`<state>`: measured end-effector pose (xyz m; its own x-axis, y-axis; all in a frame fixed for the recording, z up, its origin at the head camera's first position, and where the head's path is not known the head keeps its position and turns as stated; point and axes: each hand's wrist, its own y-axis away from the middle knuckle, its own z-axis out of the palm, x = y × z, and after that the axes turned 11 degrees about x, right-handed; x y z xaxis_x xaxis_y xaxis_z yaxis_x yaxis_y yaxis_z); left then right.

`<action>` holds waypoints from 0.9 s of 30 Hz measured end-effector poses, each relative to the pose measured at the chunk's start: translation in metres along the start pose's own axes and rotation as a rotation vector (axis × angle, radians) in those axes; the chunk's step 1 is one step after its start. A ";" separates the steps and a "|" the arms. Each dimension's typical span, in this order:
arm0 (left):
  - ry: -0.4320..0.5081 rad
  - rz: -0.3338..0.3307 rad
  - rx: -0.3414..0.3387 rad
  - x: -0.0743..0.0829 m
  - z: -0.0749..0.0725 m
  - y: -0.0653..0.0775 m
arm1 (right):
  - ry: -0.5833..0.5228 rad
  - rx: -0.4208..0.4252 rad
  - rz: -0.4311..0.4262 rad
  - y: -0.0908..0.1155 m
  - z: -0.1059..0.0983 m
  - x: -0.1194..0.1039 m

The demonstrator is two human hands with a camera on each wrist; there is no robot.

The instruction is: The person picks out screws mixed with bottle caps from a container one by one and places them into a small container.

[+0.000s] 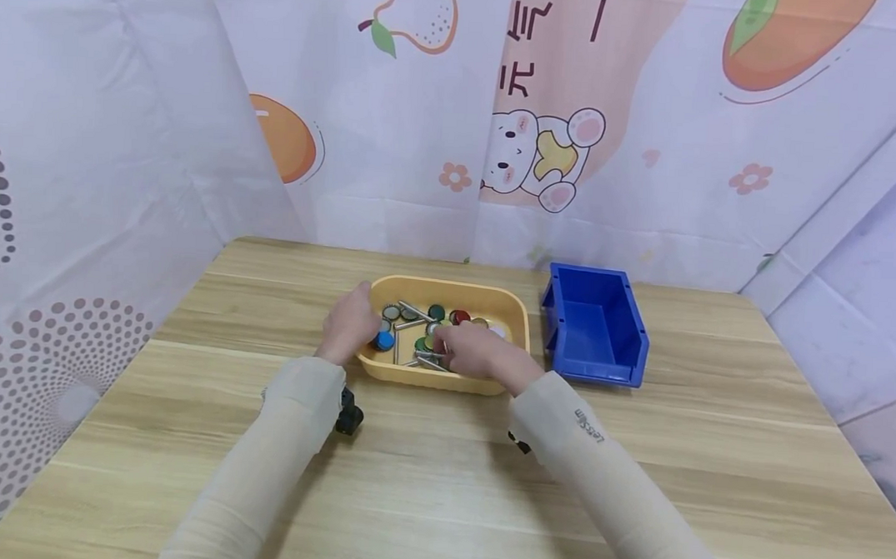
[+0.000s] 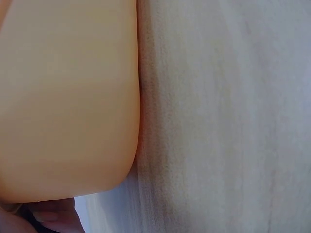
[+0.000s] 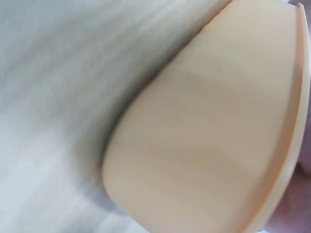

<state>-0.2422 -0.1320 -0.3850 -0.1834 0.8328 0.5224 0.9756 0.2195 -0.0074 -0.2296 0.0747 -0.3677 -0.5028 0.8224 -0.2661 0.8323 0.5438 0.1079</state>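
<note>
A yellow-orange plastic bin (image 1: 517,312) with rounded corners sits on the table, holding several bottle caps (image 1: 383,341) and metal rods (image 1: 396,346). My left hand (image 1: 351,321) grips the bin's left end at the rim; in the left wrist view its fingers (image 2: 56,216) curl at the end of the bin wall. My right hand (image 1: 475,350) reaches over the front rim into the bin. Its fingertips are down among green caps and rods near the middle; whether they pinch one I cannot tell. In the right wrist view the bin wall (image 3: 194,131) covers most of the hand.
An open-fronted blue bin (image 1: 596,323) stands to the right of the yellow-orange one, close by it. Both are toward the back of the wooden table (image 1: 424,479). A printed curtain (image 1: 394,144) hangs behind the table's far edge.
</note>
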 end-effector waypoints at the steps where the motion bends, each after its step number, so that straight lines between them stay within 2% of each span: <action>1: -0.002 0.000 0.000 0.000 0.000 0.000 | 0.019 -0.024 0.002 -0.001 -0.001 0.000; 7: -0.001 0.004 -0.005 0.001 0.000 0.000 | 0.113 -0.093 -0.006 -0.002 -0.004 0.003; 11: 0.005 -0.002 0.001 0.000 0.001 0.000 | 0.104 -0.098 -0.021 -0.001 -0.005 0.005; 14: 0.008 -0.006 0.006 -0.001 0.001 0.000 | 0.057 -0.089 -0.024 -0.002 -0.004 0.007; 17: 0.014 -0.008 0.007 -0.001 0.001 0.001 | -0.058 -0.047 -0.006 -0.001 -0.003 0.015; 23: 0.011 0.006 0.015 0.001 0.001 0.002 | -0.479 0.046 0.087 0.005 -0.007 0.032; 25: 0.009 0.003 0.013 0.001 0.001 0.002 | -0.560 0.062 0.104 0.006 -0.009 0.034; 27: 0.007 0.001 0.011 0.001 0.000 0.001 | -0.573 0.079 0.094 0.006 -0.010 0.034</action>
<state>-0.2410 -0.1313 -0.3842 -0.1816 0.8295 0.5281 0.9744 0.2241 -0.0169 -0.2439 0.1080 -0.3665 -0.2377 0.6329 -0.7368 0.8934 0.4402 0.0900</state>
